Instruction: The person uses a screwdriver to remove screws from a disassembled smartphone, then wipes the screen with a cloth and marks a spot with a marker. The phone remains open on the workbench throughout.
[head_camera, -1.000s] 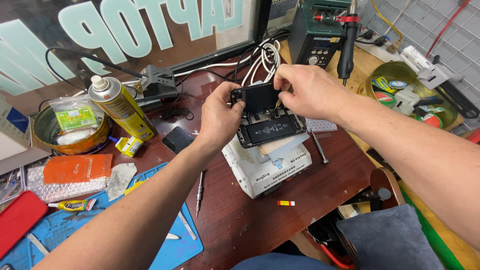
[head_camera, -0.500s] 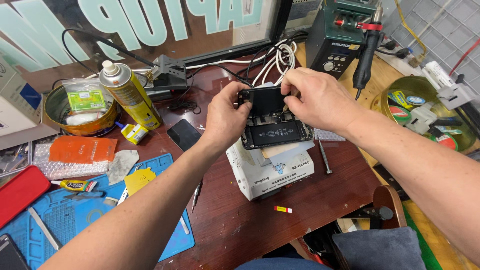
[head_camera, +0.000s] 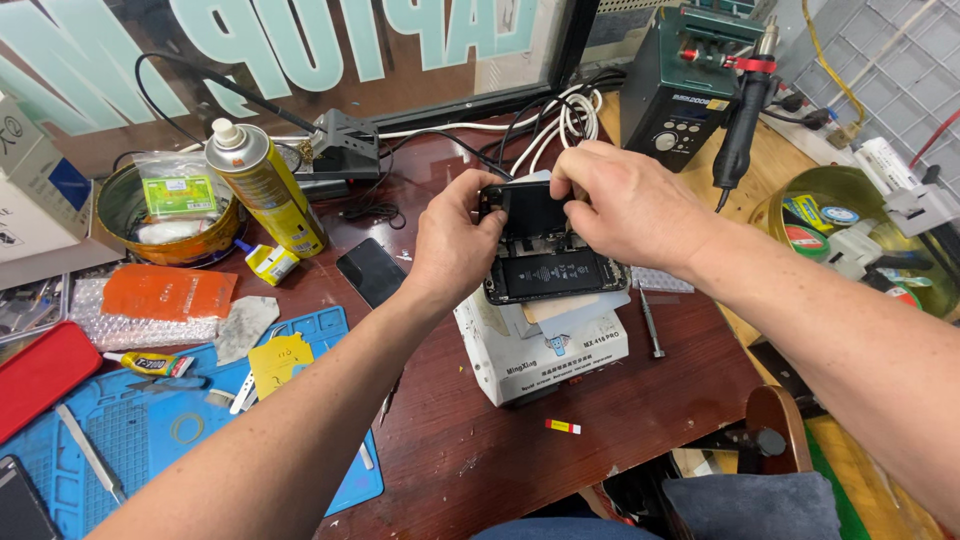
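An opened smartphone (head_camera: 553, 272) lies on a white box-shaped machine (head_camera: 545, 350) at the middle of the wooden bench, its black battery facing up. A small dark part (head_camera: 530, 207) stands at the phone's far end. My left hand (head_camera: 455, 245) grips the left side of that part and the phone's edge. My right hand (head_camera: 625, 205) pinches the part's right side from above. Both hands touch the phone.
A yellow spray can (head_camera: 265, 185), a round tin (head_camera: 165, 215) and a dark glass panel (head_camera: 370, 272) lie left. A blue mat (head_camera: 150, 430) holds tweezers and a glue tube. A hot-air station (head_camera: 690, 85) with its wand (head_camera: 742, 115) stands at the back right; a screwdriver (head_camera: 650, 325) lies beside the machine.
The view has shifted slightly, so everything sits a little lower and to the right. Both hands stay on the phone's far end, with fingers closing a little tighter on the dark part.
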